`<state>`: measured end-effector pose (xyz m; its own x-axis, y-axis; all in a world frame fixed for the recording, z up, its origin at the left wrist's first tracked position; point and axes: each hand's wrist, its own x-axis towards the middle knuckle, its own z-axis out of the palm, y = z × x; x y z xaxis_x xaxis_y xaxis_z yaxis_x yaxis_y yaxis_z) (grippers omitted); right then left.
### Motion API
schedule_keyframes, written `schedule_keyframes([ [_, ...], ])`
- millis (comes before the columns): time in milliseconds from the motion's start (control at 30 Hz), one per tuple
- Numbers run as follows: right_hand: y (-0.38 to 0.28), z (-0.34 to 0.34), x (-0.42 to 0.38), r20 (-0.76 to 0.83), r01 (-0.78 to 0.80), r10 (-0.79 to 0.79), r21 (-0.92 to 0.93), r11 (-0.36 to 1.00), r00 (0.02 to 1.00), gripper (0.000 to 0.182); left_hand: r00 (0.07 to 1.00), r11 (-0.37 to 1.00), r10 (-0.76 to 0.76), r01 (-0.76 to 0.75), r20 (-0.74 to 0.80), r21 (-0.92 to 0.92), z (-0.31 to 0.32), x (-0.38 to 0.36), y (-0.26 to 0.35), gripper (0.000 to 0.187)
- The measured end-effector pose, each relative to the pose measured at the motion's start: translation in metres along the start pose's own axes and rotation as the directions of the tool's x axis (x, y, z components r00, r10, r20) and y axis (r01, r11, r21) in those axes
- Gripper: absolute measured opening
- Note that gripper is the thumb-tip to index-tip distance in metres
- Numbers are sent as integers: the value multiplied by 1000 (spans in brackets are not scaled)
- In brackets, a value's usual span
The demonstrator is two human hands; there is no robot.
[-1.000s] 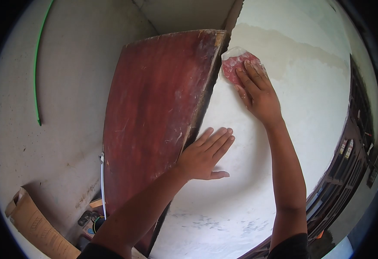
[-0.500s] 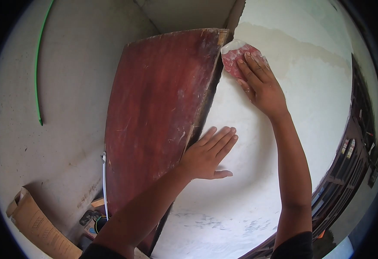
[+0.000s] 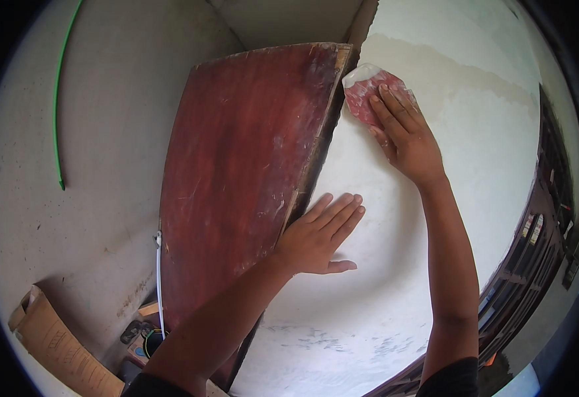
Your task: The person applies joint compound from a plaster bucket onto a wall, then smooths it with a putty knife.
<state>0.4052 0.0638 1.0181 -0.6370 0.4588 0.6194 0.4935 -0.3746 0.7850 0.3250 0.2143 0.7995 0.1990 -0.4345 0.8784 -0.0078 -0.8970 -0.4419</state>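
My right hand (image 3: 408, 139) presses a red flexible piece with white smears (image 3: 363, 92) flat against the white wall (image 3: 474, 178), close to the edge of the dark red wooden panel (image 3: 236, 159). White paste covers the piece's upper left edge. Lower down, my left hand (image 3: 319, 237) lies with fingers and thumb spread on the white wall, beside the panel's edge, and holds nothing.
A cardboard piece (image 3: 64, 347) leans at the lower left, near a white tube (image 3: 160, 278) and small dark items (image 3: 134, 333). A green strip (image 3: 56, 99) hangs on the left wall. Dark metal grillework (image 3: 524, 264) stands at the right.
My right hand and the red piece have shifted slightly right and down, a little away from the panel's edge. My left hand has stayed in place.
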Motion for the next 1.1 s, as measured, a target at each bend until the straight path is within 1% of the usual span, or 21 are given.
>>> schedule_keyframes([
  [100, 2, 7, 6, 11, 17, -17, -8, 1000, 1000, 46, 1000, 1000, 2, -2, 4, 0, 0, 0, -1, 97],
  [167, 5, 4, -2, 89, 39, -38, -15, 999, 995, 48, 1000, 1000, 4, -4, 6, 6, 0, 0, -1, 97],
  [300, 14, -11, -26, 84, 37, -35, -22, 999, 996, 50, 1000, 1000, 11, -11, 1, 10, -1, 1, -1, 96],
  [367, 15, -17, -32, 31, 30, -30, -18, 999, 999, 52, 1000, 1000, 7, -7, -3, 2, -2, 1, -1, 96],
  [500, -3, -10, -17, 12, -8, 8, 13, 1000, 1000, 52, 1000, 1000, 4, -4, 10, -6, -2, 1, 0, 95],
  [567, -13, -6, -5, 41, 70, -72, 39, 997, 997, 52, 1000, 1000, 1, -1, -6, -14, 0, 1, -1, 96],
  [633, -14, -5, -11, 52, 82, -84, 46, 996, 995, 52, 1000, 1000, 1, -1, 6, -17, -1, 1, -1, 96],
  [700, -8, -7, -29, 142, 81, -82, 14, 997, 987, 53, 1000, 1000, 3, -3, 18, -23, -2, 1, 0, 97],
  [767, -2, -17, -53, 131, 71, -72, 13, 997, 989, 53, 1000, 999, 1, 0, 23, -36, -2, 1, -1, 98],
  [833, -3, -21, -61, 126, 60, -62, 17, 998, 990, 53, 1000, 999, -3, 4, 21, -43, -3, 2, -1, 98],
  [900, -7, -24, -62, 73, 34, -35, 15, 999, 997, 52, 1000, 999, -6, 7, 26, -50, -3, 2, 0, 98],
  [1000, -22, -14, -33, 48, 17, -19, 39, 999, 999, 51, 1000, 1000, -6, 7, 15, -28, -1, 0, 1, 98],
  [1033, -22, -11, -31, 47, 14, -15, 37, 999, 999, 51, 1000, 1000, -4, 5, 13, -28, 0, 0, 0, 97],
  [1100, -22, 0, -33, 98, 34, -36, 20, 999, 995, 50, 1000, 1000, 5, -4, 10, -24, -1, 1, -1, 97],
])
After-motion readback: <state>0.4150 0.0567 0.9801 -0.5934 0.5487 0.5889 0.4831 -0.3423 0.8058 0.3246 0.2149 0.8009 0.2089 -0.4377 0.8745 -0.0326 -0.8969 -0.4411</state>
